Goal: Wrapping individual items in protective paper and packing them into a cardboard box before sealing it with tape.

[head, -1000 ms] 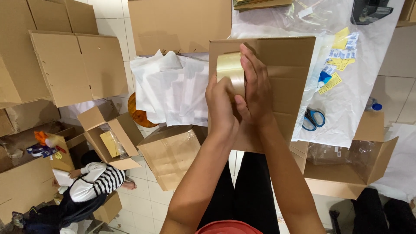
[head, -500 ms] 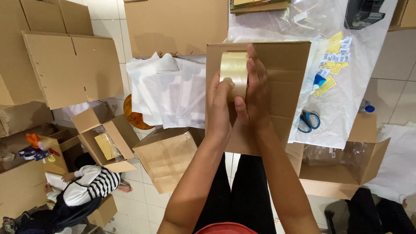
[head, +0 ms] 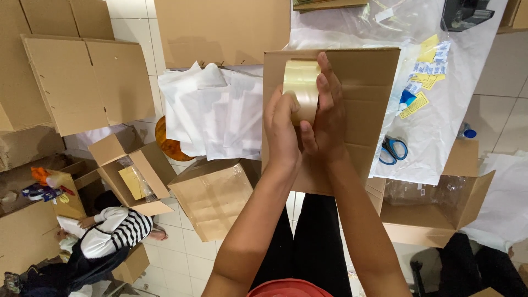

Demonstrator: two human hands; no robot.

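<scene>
Both my hands hold a roll of clear packing tape (head: 301,83) above a closed brown cardboard box (head: 363,110) in front of me. My left hand (head: 283,129) grips the roll from the left side, thumb against its face. My right hand (head: 329,113) wraps it from the right, fingers stretched up along its edge. The box lies flat with its flaps folded shut beneath the roll.
Blue-handled scissors (head: 391,150) and yellow and white labels (head: 426,69) lie on a clear plastic sheet at right. White plastic bags (head: 214,110) sit left of the box. Open cardboard boxes (head: 132,176) stand on the tiled floor, where a person in a striped top (head: 118,234) sits.
The view has shifted slightly; my hands with the tape roll have stayed on the box, the roll sitting a little higher against its top edge.
</scene>
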